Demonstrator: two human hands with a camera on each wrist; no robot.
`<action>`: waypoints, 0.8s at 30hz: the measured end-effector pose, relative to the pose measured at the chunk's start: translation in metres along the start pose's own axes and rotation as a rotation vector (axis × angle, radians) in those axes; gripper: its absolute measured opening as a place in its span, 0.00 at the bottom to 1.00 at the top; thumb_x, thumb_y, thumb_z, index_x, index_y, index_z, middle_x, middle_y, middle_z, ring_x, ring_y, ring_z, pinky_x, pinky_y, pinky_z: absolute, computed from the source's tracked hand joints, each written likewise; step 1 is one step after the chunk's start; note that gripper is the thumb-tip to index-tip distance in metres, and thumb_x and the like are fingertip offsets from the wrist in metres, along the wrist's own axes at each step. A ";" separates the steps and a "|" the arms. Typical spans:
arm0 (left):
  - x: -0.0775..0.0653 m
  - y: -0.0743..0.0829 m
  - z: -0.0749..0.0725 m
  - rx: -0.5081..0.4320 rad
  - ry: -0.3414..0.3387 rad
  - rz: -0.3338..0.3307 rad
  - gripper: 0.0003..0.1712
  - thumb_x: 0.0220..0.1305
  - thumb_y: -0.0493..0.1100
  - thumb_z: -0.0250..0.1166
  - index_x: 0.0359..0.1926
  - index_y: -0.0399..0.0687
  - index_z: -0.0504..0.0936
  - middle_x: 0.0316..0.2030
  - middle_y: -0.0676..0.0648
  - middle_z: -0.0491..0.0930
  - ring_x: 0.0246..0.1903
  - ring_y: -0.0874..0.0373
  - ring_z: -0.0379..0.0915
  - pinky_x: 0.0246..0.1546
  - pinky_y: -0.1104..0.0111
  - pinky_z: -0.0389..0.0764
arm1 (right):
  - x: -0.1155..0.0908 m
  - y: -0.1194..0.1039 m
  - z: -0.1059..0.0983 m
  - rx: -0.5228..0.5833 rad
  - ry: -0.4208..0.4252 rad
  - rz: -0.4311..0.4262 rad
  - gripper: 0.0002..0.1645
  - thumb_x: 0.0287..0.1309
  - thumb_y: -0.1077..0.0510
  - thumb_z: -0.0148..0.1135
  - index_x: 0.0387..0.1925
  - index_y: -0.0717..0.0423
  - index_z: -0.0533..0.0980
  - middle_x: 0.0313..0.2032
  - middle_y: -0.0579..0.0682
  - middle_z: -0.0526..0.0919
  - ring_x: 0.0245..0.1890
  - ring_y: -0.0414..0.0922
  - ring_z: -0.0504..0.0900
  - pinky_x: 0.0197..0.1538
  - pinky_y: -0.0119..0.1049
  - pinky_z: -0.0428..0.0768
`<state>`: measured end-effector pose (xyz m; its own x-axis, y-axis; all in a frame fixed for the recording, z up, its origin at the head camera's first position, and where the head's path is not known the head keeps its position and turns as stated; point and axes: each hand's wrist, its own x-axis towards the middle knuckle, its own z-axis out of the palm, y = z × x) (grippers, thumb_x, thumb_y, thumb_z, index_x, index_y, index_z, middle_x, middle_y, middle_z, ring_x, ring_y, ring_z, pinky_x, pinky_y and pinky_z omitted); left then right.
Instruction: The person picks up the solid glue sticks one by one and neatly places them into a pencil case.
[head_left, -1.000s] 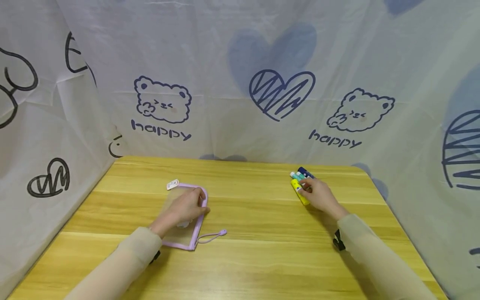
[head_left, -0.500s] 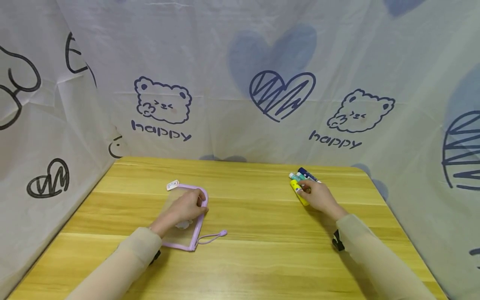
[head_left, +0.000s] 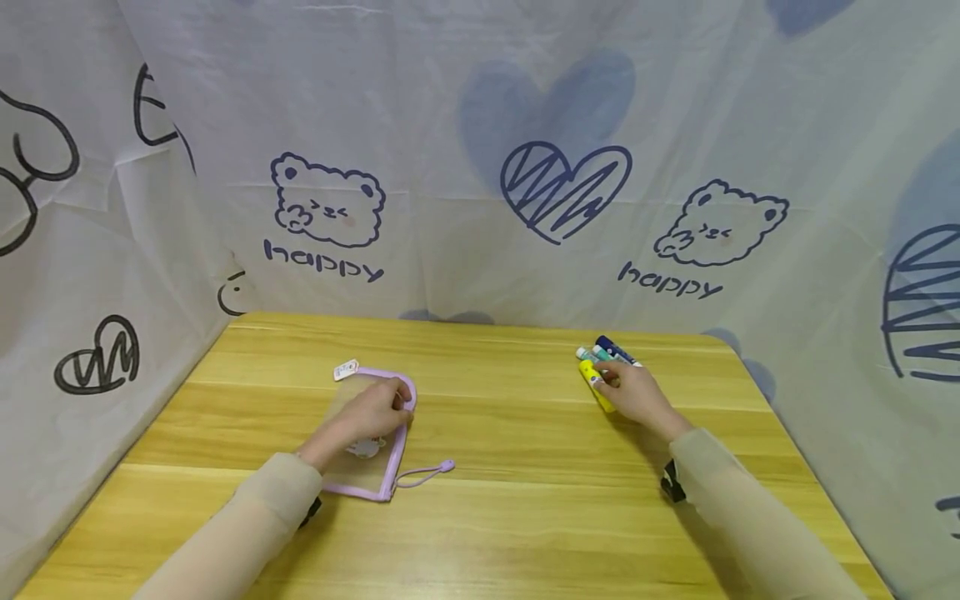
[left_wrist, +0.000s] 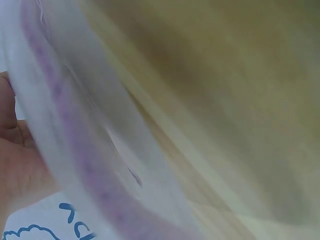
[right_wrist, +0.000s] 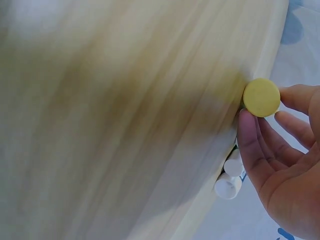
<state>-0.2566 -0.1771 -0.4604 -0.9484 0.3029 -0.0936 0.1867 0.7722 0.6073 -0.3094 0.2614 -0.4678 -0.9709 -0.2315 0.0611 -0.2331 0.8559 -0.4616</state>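
Observation:
My left hand [head_left: 373,407] grips the right-hand border of a see-through zip pouch [head_left: 396,467] with a purple edge and a small white print. The left wrist view has the blurred purple border [left_wrist: 92,175] close to the lens, hiding part of that hand. My right hand [head_left: 637,390] pinches a short yellow tube [head_left: 588,372], shaped like a glue stick, between thumb and fingers. Its round end [right_wrist: 261,97] faces the right wrist camera. Beside it lie two teal tubes [head_left: 587,356] with white caps and a navy tube [head_left: 613,347], partly covered by the fingers.
A white tag [head_left: 346,370] sticks out at the pouch's far corner, and a purple strap [head_left: 427,475] trails from its near right corner. The wooden table [head_left: 495,533] ends at a printed cloth [head_left: 442,167] at the back and sides.
The yellow tube and the nearest teal tube have shifted slightly leftward at the right hand. The left hand and the pouch have hardly moved.

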 end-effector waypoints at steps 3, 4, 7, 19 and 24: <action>0.000 -0.002 0.000 -0.006 -0.010 -0.002 0.14 0.67 0.37 0.66 0.51 0.35 0.78 0.39 0.42 0.82 0.36 0.53 0.77 0.38 0.62 0.87 | -0.001 -0.002 0.001 0.007 0.008 -0.008 0.27 0.72 0.57 0.62 0.67 0.65 0.75 0.53 0.66 0.85 0.50 0.60 0.85 0.54 0.56 0.88; 0.001 -0.003 0.000 -0.009 -0.012 -0.004 0.14 0.67 0.37 0.66 0.51 0.35 0.78 0.40 0.41 0.82 0.36 0.53 0.77 0.39 0.62 0.87 | -0.002 -0.002 0.002 0.016 0.015 -0.014 0.27 0.72 0.57 0.62 0.67 0.65 0.75 0.52 0.66 0.85 0.50 0.60 0.86 0.52 0.55 0.89; 0.002 -0.005 0.000 -0.021 -0.019 -0.005 0.14 0.68 0.36 0.64 0.52 0.35 0.78 0.42 0.39 0.83 0.37 0.52 0.79 0.40 0.60 0.88 | -0.003 -0.003 0.003 0.043 0.047 -0.039 0.27 0.70 0.59 0.63 0.66 0.66 0.75 0.49 0.66 0.86 0.46 0.60 0.87 0.47 0.51 0.90; 0.001 -0.006 -0.003 -0.097 -0.041 0.004 0.13 0.67 0.33 0.64 0.51 0.33 0.78 0.43 0.36 0.83 0.41 0.48 0.80 0.41 0.60 0.89 | -0.011 -0.019 0.012 0.174 0.132 -0.071 0.29 0.67 0.62 0.65 0.66 0.67 0.75 0.46 0.65 0.88 0.41 0.58 0.88 0.39 0.41 0.90; 0.001 -0.009 -0.003 -0.143 -0.021 0.002 0.12 0.65 0.30 0.66 0.48 0.30 0.79 0.38 0.38 0.81 0.38 0.49 0.77 0.36 0.64 0.86 | -0.014 -0.030 0.015 0.235 0.141 -0.072 0.28 0.67 0.62 0.65 0.67 0.65 0.75 0.47 0.64 0.88 0.45 0.59 0.87 0.44 0.45 0.91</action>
<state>-0.2600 -0.1853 -0.4630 -0.9423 0.3169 -0.1080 0.1486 0.6849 0.7133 -0.2883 0.2322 -0.4679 -0.9541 -0.2072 0.2165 -0.2990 0.7053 -0.6428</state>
